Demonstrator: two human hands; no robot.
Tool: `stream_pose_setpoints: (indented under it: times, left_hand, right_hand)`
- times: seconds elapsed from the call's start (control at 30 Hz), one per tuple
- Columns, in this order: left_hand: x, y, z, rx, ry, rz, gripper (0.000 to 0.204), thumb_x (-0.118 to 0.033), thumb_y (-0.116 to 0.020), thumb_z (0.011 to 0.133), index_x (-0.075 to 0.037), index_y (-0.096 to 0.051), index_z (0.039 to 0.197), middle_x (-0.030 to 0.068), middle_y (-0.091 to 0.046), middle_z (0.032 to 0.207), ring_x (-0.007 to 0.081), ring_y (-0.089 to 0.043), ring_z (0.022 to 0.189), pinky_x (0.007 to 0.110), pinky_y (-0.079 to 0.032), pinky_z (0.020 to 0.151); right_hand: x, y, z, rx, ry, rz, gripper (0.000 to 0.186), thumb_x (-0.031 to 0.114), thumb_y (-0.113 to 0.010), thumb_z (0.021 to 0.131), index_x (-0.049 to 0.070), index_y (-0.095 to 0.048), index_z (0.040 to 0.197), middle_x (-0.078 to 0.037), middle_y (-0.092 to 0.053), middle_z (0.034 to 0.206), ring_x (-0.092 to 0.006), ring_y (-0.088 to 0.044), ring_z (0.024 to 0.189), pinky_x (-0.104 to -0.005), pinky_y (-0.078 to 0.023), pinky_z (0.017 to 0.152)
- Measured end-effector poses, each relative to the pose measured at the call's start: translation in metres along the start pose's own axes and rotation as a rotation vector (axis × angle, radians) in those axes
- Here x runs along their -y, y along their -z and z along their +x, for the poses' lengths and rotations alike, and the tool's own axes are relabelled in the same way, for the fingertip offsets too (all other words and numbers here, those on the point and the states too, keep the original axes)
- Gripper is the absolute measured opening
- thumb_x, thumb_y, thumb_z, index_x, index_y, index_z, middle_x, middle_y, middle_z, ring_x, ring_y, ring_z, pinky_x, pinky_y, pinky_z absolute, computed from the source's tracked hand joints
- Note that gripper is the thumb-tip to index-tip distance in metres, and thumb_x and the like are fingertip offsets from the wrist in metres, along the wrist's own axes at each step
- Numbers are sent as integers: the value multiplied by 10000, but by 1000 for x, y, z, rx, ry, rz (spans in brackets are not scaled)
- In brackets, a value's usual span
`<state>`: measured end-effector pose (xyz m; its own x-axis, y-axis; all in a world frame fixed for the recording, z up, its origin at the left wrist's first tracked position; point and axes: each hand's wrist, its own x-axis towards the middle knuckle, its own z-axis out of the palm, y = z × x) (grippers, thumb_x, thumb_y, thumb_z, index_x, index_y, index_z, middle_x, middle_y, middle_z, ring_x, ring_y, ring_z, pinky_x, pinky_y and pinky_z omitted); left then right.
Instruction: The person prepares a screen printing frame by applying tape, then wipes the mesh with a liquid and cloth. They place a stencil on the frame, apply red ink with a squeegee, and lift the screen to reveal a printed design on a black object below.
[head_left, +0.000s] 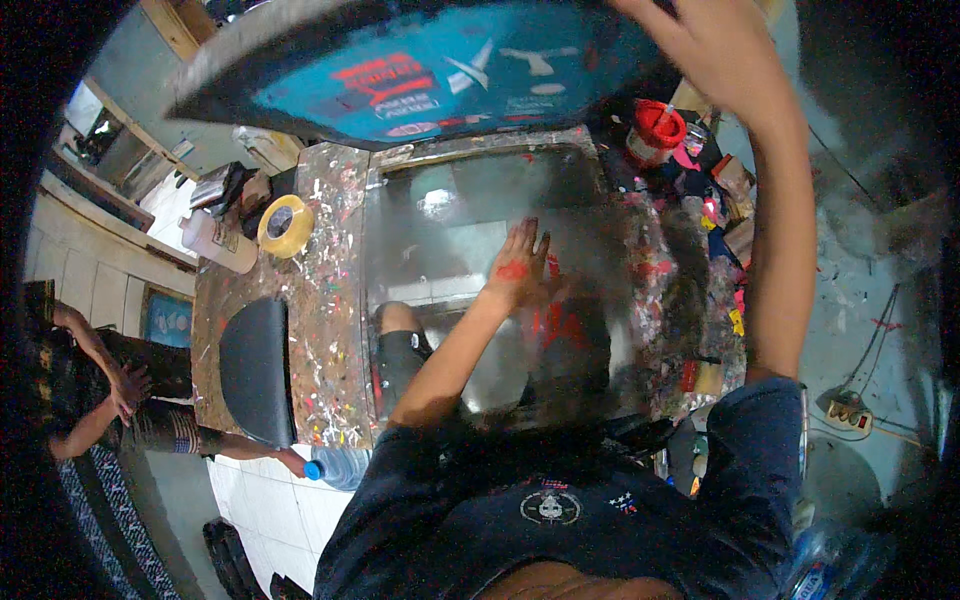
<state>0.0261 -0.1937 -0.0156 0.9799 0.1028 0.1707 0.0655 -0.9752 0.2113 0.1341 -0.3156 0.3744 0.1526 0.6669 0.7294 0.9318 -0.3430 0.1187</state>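
My left hand (517,264), smudged with red paint, lies with fingers stretched on a glass panel (420,245) with red smears in the worktop. My right hand (705,55) is raised at the top right, gripping the edge of a tilted screen-printing frame (460,75) with a blue screen and red and white designs, its fingertips partly out of view. The frame stands raised above the far end of the glass.
The paint-spattered table (325,355) bears yellow tape (285,227), a bottle (218,242), a black curved pad (253,370) and a red tub (653,135). People's arms (95,385) show at left near a water jug (340,467). A power strip (847,415) is at right.
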Motion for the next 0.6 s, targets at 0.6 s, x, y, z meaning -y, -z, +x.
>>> stream_pose_setpoints:
  times: [0.6]
  left_hand:
    - [-78,-74,-235,28,197,-200,672,-525,-615,907,-53,-563,1383,248,-554,1379,422,-513,1295,515,-397,1096]
  right_hand:
    - [127,-50,-364,512,-211,384,616,226,-872,590,103,-658,1154,-68,-638,1053,-286,-609,999,-461,-429,929]
